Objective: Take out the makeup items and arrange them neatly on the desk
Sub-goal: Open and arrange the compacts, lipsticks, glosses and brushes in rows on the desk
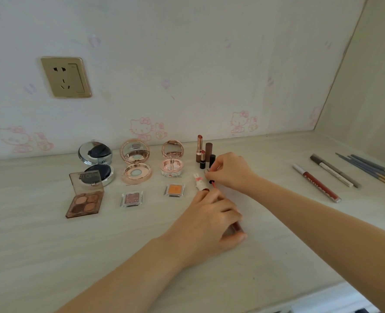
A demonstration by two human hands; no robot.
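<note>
On the pale desk (51,245) makeup lies in rows. My left hand (211,222) lies low on the desk, closed around a dark red lip gloss tube (236,227). My right hand (229,171) pinches a thin red applicator wand (212,182) just above it. A small white rabbit-shaped lipstick (199,181) lies between my hands. Opened lipsticks (201,152) stand upright behind it. To the left sit a silver cushion compact (95,161), two rose-gold compacts (135,163) (172,161), a brown eyeshadow quad (85,197) and two small single shadows (131,198) (174,190).
At the right lie a red lip gloss pen (316,186), a grey liner pen (334,170) and several grey pencils (372,170). A gold wall socket (65,77) is on the back wall. The side wall closes the desk at far right; the front edge runs bottom right.
</note>
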